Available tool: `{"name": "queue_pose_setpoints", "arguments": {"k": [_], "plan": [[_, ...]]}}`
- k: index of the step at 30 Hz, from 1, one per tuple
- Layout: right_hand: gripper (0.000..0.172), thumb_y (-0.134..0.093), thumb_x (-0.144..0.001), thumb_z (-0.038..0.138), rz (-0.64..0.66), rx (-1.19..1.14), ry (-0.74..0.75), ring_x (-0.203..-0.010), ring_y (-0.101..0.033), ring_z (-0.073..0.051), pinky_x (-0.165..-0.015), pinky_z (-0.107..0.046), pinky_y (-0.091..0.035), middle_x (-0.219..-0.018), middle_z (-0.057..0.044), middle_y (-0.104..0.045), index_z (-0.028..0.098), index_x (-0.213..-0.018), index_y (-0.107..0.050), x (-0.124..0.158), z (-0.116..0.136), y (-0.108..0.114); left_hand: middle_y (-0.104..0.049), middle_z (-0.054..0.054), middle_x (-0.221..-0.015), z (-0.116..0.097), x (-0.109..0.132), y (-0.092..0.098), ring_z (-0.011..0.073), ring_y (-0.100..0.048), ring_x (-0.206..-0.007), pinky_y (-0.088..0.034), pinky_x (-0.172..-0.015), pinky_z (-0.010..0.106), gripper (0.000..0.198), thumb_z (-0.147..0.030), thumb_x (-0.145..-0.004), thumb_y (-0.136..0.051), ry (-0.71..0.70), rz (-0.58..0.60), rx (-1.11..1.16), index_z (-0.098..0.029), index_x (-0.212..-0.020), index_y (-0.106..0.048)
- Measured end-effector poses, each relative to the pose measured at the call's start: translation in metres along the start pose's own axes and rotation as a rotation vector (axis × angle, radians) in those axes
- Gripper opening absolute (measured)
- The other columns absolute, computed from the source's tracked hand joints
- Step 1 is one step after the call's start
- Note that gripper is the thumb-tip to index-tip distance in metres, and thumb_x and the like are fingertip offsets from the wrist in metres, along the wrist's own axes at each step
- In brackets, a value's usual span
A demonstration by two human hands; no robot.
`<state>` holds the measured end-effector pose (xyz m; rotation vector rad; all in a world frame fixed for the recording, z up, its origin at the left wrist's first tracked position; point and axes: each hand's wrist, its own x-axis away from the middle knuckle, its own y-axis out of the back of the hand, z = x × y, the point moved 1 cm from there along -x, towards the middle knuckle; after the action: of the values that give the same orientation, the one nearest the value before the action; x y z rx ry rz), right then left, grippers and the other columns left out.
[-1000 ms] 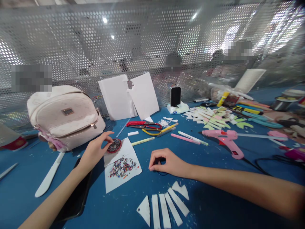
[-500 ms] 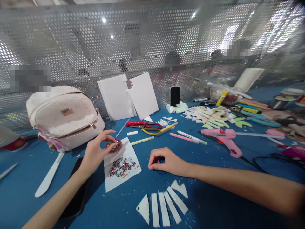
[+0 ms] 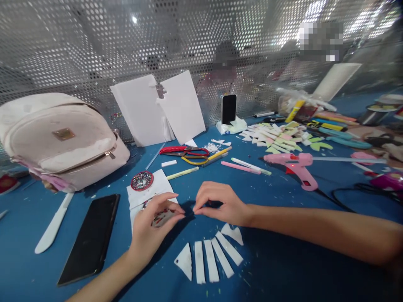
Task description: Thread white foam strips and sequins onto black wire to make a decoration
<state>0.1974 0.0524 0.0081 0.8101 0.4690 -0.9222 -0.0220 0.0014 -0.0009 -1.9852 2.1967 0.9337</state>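
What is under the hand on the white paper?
Under the left hand lies the white paper, with some glittery bits peeking out at its edge. The hand hides the rest of that part of the sheet.

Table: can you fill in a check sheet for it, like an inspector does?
Surface: blue table, dotted with white crumbs.
Job's things: paper with glitter bits, round glitter dish, cut white strips.
Clutter: black phone, backpack, scissors, pens, pink glue gun, foam pieces.
Hands: left hand open, resting on the paper; right hand with fingertips pinched together, anything between them too small to tell.
Cables: black cable running from the glue gun.
Surroundings: mesh wall with white boards leaning on it; people blurred behind.
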Motion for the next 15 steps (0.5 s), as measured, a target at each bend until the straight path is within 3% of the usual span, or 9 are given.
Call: {"name": "queue_pose_setpoints", "arguments": {"k": [2, 7, 15], "plan": [[0.008, -0.065, -0.092, 0.023, 0.049, 0.043, 0.088, -0.078, -0.064, -0.015, -0.077, -0.029, -0.051, -0.08, -0.005, -0.071, 0.018, -0.089, -0.07, 0.001, 0.001, -0.001, -0.076, 0.001, -0.083, -0.001, 0.002, 0.001, 0.0194, -0.075, -0.077, -0.061, -0.079, 0.033, 0.037, -0.023, -0.087, -0.071, -0.041, 0.018, -0.019, -0.027, -0.121, -0.056], [0.013, -0.061, -0.095, 0.027, 0.086, 0.138, 0.172, -0.076, -0.065, -0.015, -0.075, -0.03, -0.051, -0.079, -0.004, -0.072, 0.02, -0.087, -0.069, 0.004, 0.002, -0.003, -0.077, 0.001, -0.086, -0.003, 0.009, 0.001, 0.0203, -0.076, -0.075, -0.062, -0.076, 0.035, 0.044, -0.021, -0.088, -0.07, -0.23, 0.05, -0.136, -0.032, -0.127, -0.054], [0.012, -0.062, -0.094, 0.027, 0.071, 0.14, 0.158, -0.075, -0.065, -0.014, -0.074, -0.029, -0.051, -0.079, -0.003, -0.073, 0.021, -0.086, -0.068, 0.006, 0.0, -0.005, -0.077, -0.001, -0.087, -0.004, 0.009, 0.004, 0.0178, -0.075, -0.075, -0.063, -0.075, 0.032, 0.054, -0.017, -0.087, -0.071, -0.276, 0.088, -0.124, -0.035, -0.134, -0.051]]}}
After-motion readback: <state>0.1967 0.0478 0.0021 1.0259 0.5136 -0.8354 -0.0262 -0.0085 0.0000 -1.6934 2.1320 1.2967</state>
